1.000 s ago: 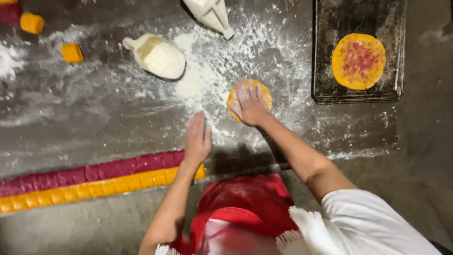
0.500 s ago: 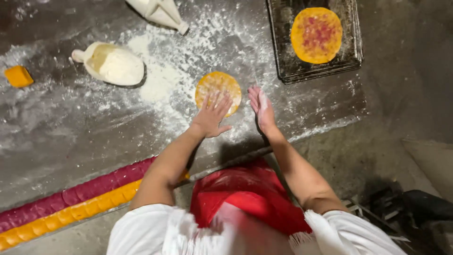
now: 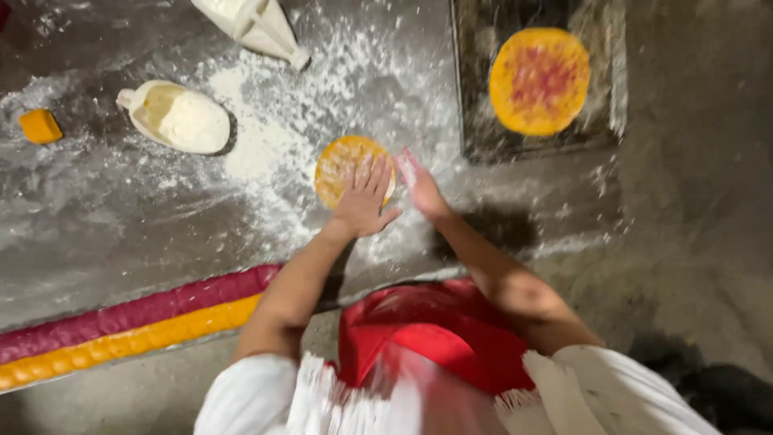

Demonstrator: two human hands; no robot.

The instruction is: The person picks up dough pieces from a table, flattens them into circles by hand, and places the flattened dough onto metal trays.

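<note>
On floured table point(image 3: 121, 234) — left hand point(image 3: 362, 201) flat on dough disc point(image 3: 342, 161)

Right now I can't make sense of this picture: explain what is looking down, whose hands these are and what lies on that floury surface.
A camera worn on a person's head looks straight down, so both arms are that person's own. The left hand lies flat on a small orange dough disc; the right hand, blurred, is beside the disc's edge and grips nothing. The work surface is dusted with flour. On it are two white scoops, an orange dough cube and a dark tray bearing an orange and pink disc. Red and orange dough ropes run along the near edge.
</note>
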